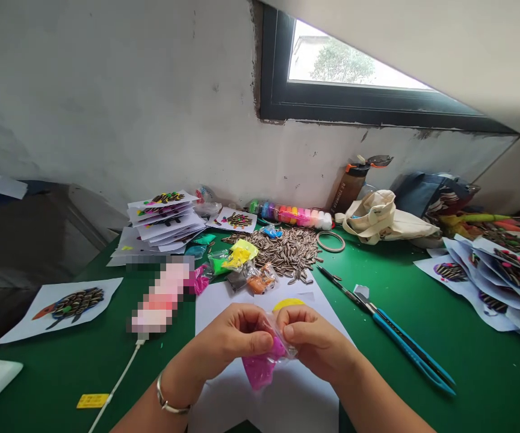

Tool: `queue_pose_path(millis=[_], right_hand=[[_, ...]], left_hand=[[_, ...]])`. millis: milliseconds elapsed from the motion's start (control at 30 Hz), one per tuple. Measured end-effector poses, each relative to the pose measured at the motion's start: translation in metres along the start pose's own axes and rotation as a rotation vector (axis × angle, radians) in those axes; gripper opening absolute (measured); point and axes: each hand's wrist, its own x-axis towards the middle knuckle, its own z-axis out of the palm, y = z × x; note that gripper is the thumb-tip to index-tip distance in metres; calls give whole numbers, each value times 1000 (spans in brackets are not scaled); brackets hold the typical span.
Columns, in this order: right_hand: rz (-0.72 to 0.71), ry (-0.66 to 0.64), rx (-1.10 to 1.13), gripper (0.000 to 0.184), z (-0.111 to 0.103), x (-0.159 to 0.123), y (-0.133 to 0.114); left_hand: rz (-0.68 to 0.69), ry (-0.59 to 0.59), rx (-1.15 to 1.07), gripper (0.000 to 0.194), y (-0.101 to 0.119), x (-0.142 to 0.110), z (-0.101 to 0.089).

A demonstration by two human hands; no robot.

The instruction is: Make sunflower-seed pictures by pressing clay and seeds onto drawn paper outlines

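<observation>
Evidently, left hand (246, 337) and right hand (316, 337) pinch pink bag (259, 371), fingertips closed on its plastic, apparently steadying slippery film from both sides; bag sits above white paper (305, 397), seeds (287, 252) beyond, likely kept within reach.

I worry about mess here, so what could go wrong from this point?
The clear plastic bag of magenta clay, pinched by the left hand and right hand, might tear, dropping clay on the white paper below. The loose striped sunflower seeds beyond could scatter if a hand brushes them.
</observation>
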Motion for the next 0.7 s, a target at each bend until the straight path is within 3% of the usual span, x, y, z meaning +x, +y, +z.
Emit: queue_pose_path(millis=[267,467,700], right_hand=[[-43,24,-109,23,3,-2,-4],[-85,57,-115,32,8,-2,-3],[-48,42,-25,28,6,0,2]], left_hand=[[15,82,49,37,1,4,3],[-4,61,86,34,0,3,-1],[20,10,46,30,4,1,-1]])
